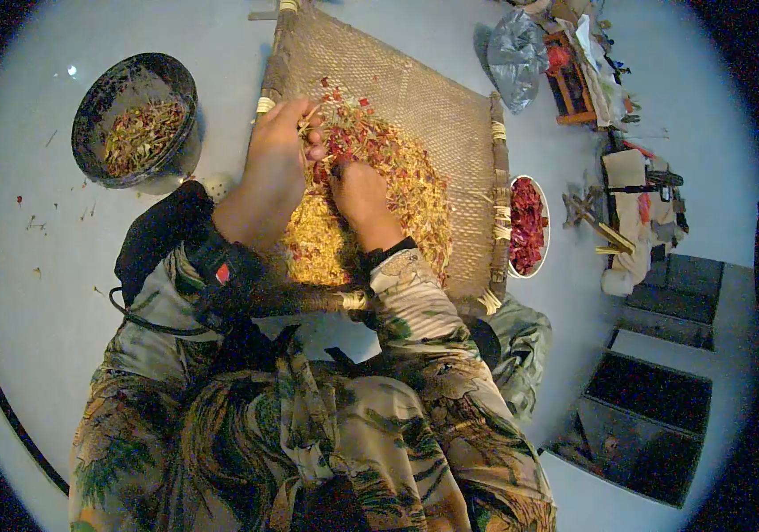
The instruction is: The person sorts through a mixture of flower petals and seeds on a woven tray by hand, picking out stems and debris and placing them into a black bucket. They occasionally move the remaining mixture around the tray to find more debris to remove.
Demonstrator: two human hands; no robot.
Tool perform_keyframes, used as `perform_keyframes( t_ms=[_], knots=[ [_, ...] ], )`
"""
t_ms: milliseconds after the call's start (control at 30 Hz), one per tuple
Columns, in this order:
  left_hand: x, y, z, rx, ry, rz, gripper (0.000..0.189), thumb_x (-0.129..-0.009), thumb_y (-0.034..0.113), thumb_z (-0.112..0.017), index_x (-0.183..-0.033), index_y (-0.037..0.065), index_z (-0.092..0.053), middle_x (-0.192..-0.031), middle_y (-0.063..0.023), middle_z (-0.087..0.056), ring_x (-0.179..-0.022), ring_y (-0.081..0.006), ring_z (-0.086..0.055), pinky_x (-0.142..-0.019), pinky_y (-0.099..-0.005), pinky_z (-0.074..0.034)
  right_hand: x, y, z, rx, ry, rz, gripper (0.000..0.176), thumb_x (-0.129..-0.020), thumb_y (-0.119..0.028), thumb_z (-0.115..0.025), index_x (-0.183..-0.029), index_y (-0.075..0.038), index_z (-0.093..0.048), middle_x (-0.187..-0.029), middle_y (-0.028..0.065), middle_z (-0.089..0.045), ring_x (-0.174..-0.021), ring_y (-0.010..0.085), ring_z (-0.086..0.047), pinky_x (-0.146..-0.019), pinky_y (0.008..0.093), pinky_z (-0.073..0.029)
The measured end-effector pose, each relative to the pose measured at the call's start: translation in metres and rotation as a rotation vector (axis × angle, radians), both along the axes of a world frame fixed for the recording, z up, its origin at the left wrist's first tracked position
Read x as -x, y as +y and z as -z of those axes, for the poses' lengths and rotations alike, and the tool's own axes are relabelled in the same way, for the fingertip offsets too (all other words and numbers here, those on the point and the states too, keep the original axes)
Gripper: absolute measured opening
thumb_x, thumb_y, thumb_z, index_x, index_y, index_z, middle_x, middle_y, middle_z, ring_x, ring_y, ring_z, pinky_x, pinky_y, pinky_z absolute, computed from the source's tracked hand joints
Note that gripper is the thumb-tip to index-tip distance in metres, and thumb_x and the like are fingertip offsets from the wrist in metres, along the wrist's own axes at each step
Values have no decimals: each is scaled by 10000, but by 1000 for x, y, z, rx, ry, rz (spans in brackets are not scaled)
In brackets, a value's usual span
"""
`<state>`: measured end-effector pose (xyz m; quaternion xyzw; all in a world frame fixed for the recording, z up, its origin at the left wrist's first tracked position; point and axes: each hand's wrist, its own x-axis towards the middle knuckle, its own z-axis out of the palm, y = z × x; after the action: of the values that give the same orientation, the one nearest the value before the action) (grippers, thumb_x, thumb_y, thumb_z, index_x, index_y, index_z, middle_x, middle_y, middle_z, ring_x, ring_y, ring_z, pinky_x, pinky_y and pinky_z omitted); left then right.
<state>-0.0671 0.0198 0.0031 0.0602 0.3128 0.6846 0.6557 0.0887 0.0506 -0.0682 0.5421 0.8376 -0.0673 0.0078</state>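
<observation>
A woven tray (459,106) with a bound rim lies in front of me, bearing a heap of yellow seeds and dried red chili pieces (397,168). Over its left part, my left hand (277,151) is closed, with pale dried stems (308,121) poking out between thumb and fingers. My right hand (363,197) reaches down to the heap just beside it, fingers curled in and closed among the red pieces. What those right fingers hold is hidden by the hand.
At the left a black bucket (186,97) contains dried stems and scraps. A white bowl (546,239) of red chilies stands by the tray's right rim. Beyond are a tied plastic bag (517,62), a wooden frame (570,84) and dark panels (645,417). Scraps litter the floor at left.
</observation>
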Motion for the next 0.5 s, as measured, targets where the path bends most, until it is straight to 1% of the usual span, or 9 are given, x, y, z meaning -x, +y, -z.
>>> perform_keyframes(
  t_ms=[100, 167, 200, 233, 267, 333, 367, 467, 500],
  knots=[
    [-1, 1, 0, -21, 36, -18, 106, -863, 184, -500, -841, 81, -483, -745, -24, -489, -604, -95, -447, -505, -239, -366, -5, -3, -8, 1, 207, 93, 218, -752, -230, -623, -795, -16, -632, -684, 152, -619, -659, 310, -610, -601, 405, -477],
    [-1, -1, -1, -34, 44, -19, 105, -858, 183, -504, -833, 83, -484, -730, -21, -489, -593, -93, -449, -496, -236, -364, -25, 5, 5, 248, 556, 120, 199, -775, -203, -618, -766, -4, -622, -646, 86, -607, -609, 218, -584, -562, 340, -461],
    [-1, -1, -1, -39, 32, -9, 106, -858, 183, -504, -829, 84, -483, -717, -20, -489, -585, -92, -450, -485, -233, -361, -29, 6, -1, 367, 730, 136, 194, -786, -189, -615, -751, 2, -617, -628, 53, -601, -585, 172, -572, -542, 308, -454],
    [-3, -1, -1, -46, 19, 4, 106, -857, 184, -504, -824, 85, -483, -705, -19, -489, -576, -91, -451, -474, -231, -358, -32, 7, -6, 522, 879, 188, 163, -813, -167, -606, -772, -9, -611, -638, -13, -577, -574, 73, -507, -517, 225, -413],
    [-5, -2, -3, -16, 60, 11, 112, -858, 189, -502, -824, 84, -482, -687, -18, -483, -556, -93, -445, -459, -229, -352, -37, 6, -12, 591, 922, 253, 150, -814, -161, -605, -786, -13, -610, -649, -8, -582, -574, 73, -512, -515, 221, -412],
    [-6, -3, -8, 42, 147, 19, 122, -860, 198, -499, -824, 83, -481, -650, -17, -472, -516, -95, -433, -429, -227, -340, -28, -5, -55, 731, 1012, 374, 128, -817, -149, -602, -814, -22, -608, -670, 2, -593, -576, 72, -521, -510, 212, -410],
    [-7, 3, 9, 32, 196, 35, 150, -867, 225, -486, -813, 86, -482, -607, -19, -457, -458, -98, -404, -387, -227, -315, -30, -6, -59, 779, 1113, 407, 102, -802, -127, -617, -838, -33, -601, -694, 2, -593, -579, 75, -529, -510, 208, -412],
    [-15, -2, -1, 93, 141, 8, 164, -866, 242, -482, -809, 88, -487, -601, -18, -459, -433, -99, -389, -378, -232, -312, -24, -20, -82, 684, 1161, 448, 79, -783, -102, -632, -814, -38, -598, -696, 8, -591, -592, 80, -541, -507, 211, -418],
    [-15, -2, 0, 86, 147, 15, 161, -869, 240, -478, -814, 89, -487, -606, -18, -460, -441, -98, -393, -380, -231, -315, -25, -23, -87, 642, 1169, 414, 96, -768, -99, -650, -811, -38, -588, -680, 7, -578, -593, 74, -526, -515, 205, -409]
  ],
)
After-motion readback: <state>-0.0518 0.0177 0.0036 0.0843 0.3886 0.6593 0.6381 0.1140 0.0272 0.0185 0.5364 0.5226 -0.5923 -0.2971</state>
